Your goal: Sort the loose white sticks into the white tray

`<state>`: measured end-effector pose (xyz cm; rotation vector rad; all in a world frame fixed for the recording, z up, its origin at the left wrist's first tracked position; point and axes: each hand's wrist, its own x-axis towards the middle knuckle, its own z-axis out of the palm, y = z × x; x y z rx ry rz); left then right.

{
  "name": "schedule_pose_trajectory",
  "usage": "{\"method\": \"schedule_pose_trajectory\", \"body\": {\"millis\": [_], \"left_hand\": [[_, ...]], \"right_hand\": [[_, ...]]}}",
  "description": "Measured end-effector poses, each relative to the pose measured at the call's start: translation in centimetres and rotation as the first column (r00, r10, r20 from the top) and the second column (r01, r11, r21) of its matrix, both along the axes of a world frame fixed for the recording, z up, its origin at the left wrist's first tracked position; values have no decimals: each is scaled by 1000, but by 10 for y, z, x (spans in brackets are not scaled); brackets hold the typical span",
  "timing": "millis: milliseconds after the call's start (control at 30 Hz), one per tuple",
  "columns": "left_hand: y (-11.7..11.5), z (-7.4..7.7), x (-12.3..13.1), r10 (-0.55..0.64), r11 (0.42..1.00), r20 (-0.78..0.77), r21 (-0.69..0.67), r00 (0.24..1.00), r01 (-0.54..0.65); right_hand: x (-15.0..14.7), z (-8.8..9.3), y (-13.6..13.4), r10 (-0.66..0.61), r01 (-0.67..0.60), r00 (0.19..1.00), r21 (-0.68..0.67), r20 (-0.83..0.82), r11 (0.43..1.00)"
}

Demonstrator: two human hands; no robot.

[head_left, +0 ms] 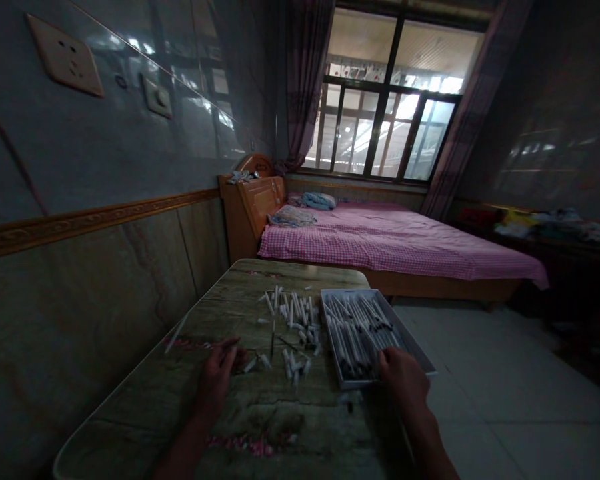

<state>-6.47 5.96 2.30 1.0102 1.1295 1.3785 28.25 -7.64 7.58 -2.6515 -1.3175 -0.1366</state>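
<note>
My right hand is closed at the near right part of a shallow white box, its fingertips by the sticks inside. The box holds rows of slim white pen-like sticks, many with dark ends. What the right fingers grip is hidden. On the table, my left hand has its fingers curled together, and I cannot make out anything in them. Beside it lie small white cap-like pieces and a thin dark stick. Further back is a loose group of short white tubes.
The table has a wood-like top with pink flower patterns. A long pale stick lies by its left edge. Behind stands a bed with a pink checked cover; a tiled wall runs along the left.
</note>
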Motion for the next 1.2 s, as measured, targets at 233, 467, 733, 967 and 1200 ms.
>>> {"method": "schedule_pose_trajectory", "body": {"millis": [233,467,733,967,1200], "left_hand": [[-2,1,2,1,1000,7,24,1000,-1],[-4,5,5,-28,1000,10,8,1000,28],[-1,0,7,-42,999,36,-12,998,43],[-1,-1,8,-56,998,46,-18,997,57],[-3,3,9,-52,998,20,-29,998,53]], "right_hand": [[-11,9,-2,34,-34,998,0,-45,999],[-60,17,25,289,-277,949,104,-124,955],[-117,4,117,426,-426,894,28,-141,904],[-117,-8,172,372,-378,922,-43,-108,925],[-112,-4,161,357,-359,925,7,-128,933]]}}
